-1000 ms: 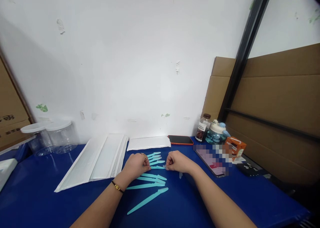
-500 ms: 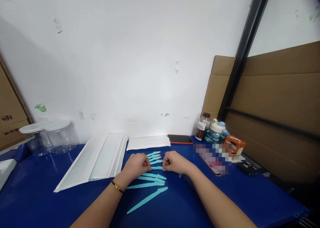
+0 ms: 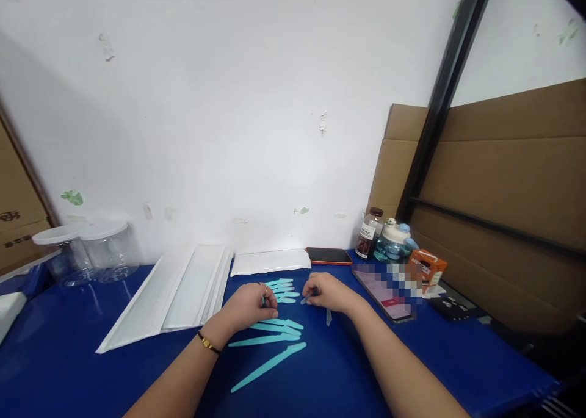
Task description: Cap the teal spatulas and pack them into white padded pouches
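Several turquoise eyebrow razors [image 3: 270, 366] lie in a rough fan on the blue table, their blade ends toward the right. My left hand [image 3: 249, 305] is closed among them, its fingers pinched on a razor that is almost wholly hidden; only a bit of turquoise shows by the ring. A short way to the right, my right hand [image 3: 327, 293] pinches a small translucent blade cap [image 3: 306, 299] just above the table. Another clear cap [image 3: 328, 317] lies below that hand.
White padded mailers [image 3: 183, 296] are stacked at left, with one more white packet [image 3: 270, 262] by the wall. Behind and right are an orange-edged phone [image 3: 328, 255], a brown-capped bottle [image 3: 368, 235], a teal jug [image 3: 392, 244], an orange box [image 3: 428, 268] and another phone [image 3: 382, 293]. Clear jars [image 3: 110, 253] stand far left.
My hands have come apart from the razor they both held. The right hand has moved right and up with a clear cap; the left has drawn the razor under its fingers.
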`<control>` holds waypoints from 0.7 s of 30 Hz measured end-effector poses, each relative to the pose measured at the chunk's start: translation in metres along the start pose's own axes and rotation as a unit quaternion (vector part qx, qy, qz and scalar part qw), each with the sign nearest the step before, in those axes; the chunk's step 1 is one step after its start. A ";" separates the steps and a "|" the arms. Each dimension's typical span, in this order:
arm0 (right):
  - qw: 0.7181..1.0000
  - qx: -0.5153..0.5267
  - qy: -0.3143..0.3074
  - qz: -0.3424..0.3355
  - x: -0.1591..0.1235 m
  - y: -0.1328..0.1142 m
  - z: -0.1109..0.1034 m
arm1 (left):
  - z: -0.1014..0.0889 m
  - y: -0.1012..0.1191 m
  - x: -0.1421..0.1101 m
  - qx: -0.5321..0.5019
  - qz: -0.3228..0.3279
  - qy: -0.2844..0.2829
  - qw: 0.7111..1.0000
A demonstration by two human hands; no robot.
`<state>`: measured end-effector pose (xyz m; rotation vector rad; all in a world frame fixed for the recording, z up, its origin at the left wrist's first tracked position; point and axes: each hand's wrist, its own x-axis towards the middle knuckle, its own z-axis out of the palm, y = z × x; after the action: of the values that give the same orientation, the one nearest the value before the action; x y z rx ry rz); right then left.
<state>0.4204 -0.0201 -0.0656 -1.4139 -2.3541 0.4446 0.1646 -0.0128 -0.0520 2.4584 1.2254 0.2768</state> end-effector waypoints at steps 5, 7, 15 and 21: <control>0.999 0.025 -0.009 0.021 0.001 -0.007 0.005 | 0.006 -0.004 0.001 -0.006 -0.009 -0.043 0.999; 0.996 0.071 -0.042 0.038 0.000 -0.010 0.005 | 0.007 -0.007 0.002 0.012 -0.021 -0.015 1.000; 0.990 0.129 -0.052 0.031 0.002 -0.017 0.009 | 0.008 -0.010 0.006 0.038 -0.028 0.038 0.998; 0.991 0.129 -0.029 0.019 0.008 -0.027 0.017 | 0.011 -0.009 0.008 0.034 -0.024 0.037 0.998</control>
<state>0.3887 -0.0268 -0.0679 -1.3423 -2.2200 0.7811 0.1662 -0.0044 -0.0661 2.4928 1.3434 0.3209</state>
